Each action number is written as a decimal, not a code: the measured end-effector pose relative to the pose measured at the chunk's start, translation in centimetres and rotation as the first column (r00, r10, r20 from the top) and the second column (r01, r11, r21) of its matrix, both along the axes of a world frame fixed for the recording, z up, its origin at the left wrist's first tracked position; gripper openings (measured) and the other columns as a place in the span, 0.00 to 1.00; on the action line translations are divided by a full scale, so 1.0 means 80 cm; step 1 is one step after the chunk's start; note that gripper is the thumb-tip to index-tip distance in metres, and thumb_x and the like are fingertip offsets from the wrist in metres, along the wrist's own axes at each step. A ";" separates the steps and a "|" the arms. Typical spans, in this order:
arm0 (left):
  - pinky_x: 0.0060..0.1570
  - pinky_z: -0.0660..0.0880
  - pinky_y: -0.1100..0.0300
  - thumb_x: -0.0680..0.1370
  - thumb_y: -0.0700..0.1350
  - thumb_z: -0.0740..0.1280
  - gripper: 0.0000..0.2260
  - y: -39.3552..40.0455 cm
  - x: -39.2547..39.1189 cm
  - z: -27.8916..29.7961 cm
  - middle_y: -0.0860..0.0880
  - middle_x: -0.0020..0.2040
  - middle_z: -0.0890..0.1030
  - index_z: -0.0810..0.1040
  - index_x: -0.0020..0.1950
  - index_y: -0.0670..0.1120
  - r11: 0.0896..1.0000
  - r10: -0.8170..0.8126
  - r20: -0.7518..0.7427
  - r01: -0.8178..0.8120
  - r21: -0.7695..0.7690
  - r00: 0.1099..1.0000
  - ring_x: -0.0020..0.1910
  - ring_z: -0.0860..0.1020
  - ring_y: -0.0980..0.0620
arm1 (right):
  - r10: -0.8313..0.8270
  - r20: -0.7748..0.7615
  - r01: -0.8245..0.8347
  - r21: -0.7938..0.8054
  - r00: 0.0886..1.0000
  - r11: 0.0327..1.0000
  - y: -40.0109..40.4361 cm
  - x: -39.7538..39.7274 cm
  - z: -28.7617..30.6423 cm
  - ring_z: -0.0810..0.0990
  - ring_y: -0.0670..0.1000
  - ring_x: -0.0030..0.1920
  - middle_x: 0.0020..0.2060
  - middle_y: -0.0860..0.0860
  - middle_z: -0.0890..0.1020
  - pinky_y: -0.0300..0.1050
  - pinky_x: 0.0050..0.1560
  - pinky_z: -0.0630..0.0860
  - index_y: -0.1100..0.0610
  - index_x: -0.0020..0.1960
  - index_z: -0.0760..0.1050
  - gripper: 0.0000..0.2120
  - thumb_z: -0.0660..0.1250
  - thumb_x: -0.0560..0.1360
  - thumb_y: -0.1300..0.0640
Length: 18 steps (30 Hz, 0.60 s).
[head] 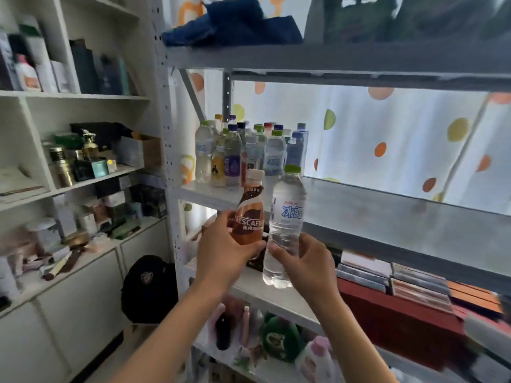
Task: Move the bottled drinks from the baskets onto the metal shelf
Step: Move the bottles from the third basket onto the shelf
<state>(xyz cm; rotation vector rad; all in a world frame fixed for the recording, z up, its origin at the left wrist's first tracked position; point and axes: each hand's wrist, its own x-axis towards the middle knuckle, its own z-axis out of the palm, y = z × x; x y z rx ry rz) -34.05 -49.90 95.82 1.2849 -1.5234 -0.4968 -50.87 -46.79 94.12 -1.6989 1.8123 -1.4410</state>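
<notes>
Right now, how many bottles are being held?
2. The brown Nescafe bottle is in the left hand; the clear water bottle with a green cap is in the right hand. Both are raised toward the metal shelf.

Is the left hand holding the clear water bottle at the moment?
No, the left hand grips the brown coffee bottle, while the right hand holds the water bottle.

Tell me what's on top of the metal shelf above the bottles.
A crumpled dark blue cloth lies at the left end of the upper shelf. Darker, blurred shapes sit further right; they cannot be identified. The shelf's edge hides anything lying flat behind it.
</notes>
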 end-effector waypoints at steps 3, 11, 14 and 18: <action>0.40 0.69 0.71 0.60 0.59 0.81 0.31 -0.035 -0.027 0.005 0.66 0.44 0.76 0.67 0.56 0.65 0.998 -0.054 -0.014 0.054 -0.013 0.998 0.43 0.75 0.70 | -0.065 -0.059 0.065 -0.001 0.996 0.998 -0.023 -0.021 0.005 0.82 0.38 0.39 0.38 0.35 0.82 0.45 0.43 0.81 0.42 0.52 0.81 0.17 0.74 0.69 0.36; 0.49 0.77 0.60 0.62 0.57 0.81 0.33 -0.117 -0.095 0.010 0.62 0.50 0.77 0.71 0.62 0.57 0.984 -0.175 -0.065 0.171 -0.058 0.982 0.48 0.78 0.60 | -0.188 -0.089 0.185 -0.044 0.978 0.982 -0.086 -0.077 0.026 0.84 0.43 0.42 0.43 0.42 0.86 0.47 0.44 0.81 0.47 0.54 0.83 0.23 0.72 0.67 0.34; 0.49 0.76 0.61 0.62 0.57 0.81 0.33 -0.139 -0.125 0.012 0.62 0.49 0.76 0.70 0.62 0.57 0.984 -0.178 -0.079 0.175 -0.045 0.981 0.49 0.78 0.58 | -0.208 -0.131 0.203 -0.049 0.969 0.978 -0.110 -0.107 0.033 0.84 0.43 0.42 0.45 0.43 0.87 0.43 0.42 0.80 0.47 0.57 0.82 0.23 0.73 0.68 0.35; 0.53 0.78 0.59 0.62 0.54 0.82 0.34 -0.169 -0.177 0.013 0.62 0.51 0.76 0.69 0.63 0.55 0.981 -0.195 -0.144 0.194 -0.020 0.970 0.51 0.78 0.58 | -0.208 -0.164 0.197 -0.081 0.964 0.977 -0.147 -0.161 0.041 0.83 0.45 0.43 0.48 0.43 0.86 0.46 0.45 0.81 0.47 0.57 0.81 0.24 0.71 0.67 0.33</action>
